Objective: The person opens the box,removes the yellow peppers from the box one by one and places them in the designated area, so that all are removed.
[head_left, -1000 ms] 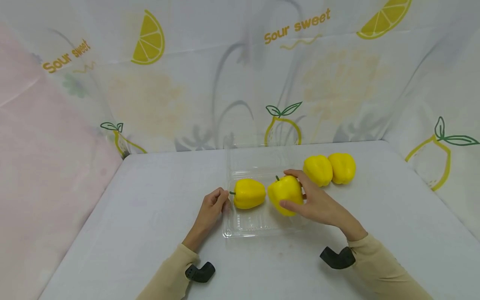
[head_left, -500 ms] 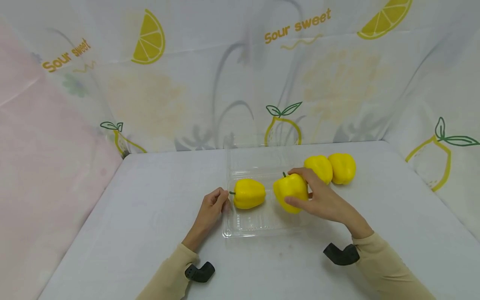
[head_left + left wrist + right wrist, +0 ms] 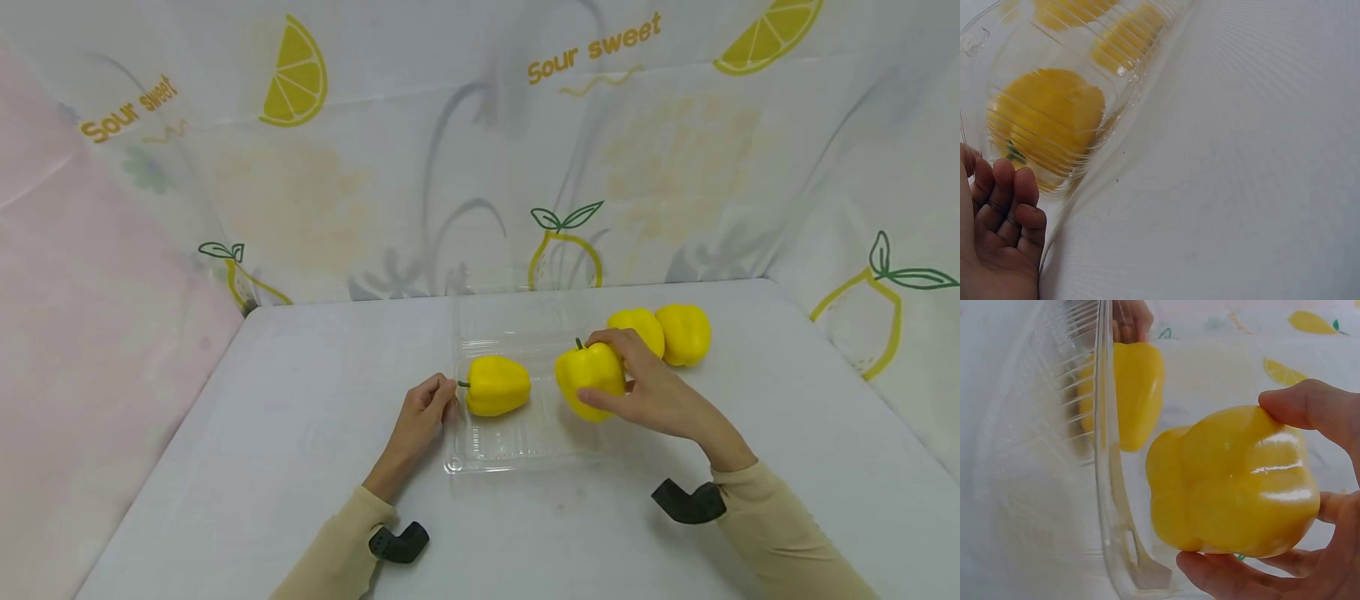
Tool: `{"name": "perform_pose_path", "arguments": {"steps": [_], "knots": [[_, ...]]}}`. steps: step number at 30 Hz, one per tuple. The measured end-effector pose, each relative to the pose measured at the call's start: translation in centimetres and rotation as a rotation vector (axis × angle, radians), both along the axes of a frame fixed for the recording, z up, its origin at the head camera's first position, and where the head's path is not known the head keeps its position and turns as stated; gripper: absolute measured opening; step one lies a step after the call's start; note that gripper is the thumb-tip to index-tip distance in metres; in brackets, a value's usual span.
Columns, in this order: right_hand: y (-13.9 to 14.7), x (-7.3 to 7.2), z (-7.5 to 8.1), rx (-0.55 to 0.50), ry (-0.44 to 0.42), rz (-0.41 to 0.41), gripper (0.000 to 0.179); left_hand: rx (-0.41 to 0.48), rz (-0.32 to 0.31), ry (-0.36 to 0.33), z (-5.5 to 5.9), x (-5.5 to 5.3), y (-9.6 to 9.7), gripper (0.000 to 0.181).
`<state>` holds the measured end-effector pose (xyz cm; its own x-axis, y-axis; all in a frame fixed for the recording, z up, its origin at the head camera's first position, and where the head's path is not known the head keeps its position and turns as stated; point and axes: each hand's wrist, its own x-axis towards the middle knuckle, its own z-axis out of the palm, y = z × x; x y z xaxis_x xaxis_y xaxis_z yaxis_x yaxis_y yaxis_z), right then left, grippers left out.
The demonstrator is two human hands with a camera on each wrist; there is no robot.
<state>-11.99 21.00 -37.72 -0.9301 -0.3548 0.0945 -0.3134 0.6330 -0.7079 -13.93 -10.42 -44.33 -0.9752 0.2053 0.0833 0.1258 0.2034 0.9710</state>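
My right hand [image 3: 663, 398] grips a yellow bell pepper [image 3: 588, 379] with a green stem, thumb on one side and fingers on the other. That pepper is over the right half of a clear plastic clamshell box [image 3: 498, 450], whose lid stands open at the back. A second yellow bell pepper [image 3: 498, 387] lies on its side in the box's left half, stem pointing left. At the left rim, my left hand [image 3: 420, 415] pinches the box's edge between thumb and curled fingers. Through the clear wall, the left wrist view shows the lying pepper [image 3: 1050, 115] close to these fingertips.
Two more yellow bell peppers, a nearer one [image 3: 637, 329] partly behind my right hand and a farther one [image 3: 684, 335], sit side by side at the back right. A white cloth covers the table [image 3: 322, 358]. A lemon-print curtain [image 3: 405, 150] hangs along the back.
My right hand has moved a little right and away from me with the bell pepper. My left hand stays at the box's rim.
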Motion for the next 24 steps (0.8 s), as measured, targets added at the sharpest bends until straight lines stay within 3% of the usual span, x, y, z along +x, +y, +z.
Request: {"name": "perform_pose_path", "arguments": {"steps": [24], "knots": [[2.1, -0.3, 1.5, 0.01, -0.028, -0.07, 0.057, -0.017, 0.003, 0.001, 0.3, 0.1, 0.1, 0.03]]}}
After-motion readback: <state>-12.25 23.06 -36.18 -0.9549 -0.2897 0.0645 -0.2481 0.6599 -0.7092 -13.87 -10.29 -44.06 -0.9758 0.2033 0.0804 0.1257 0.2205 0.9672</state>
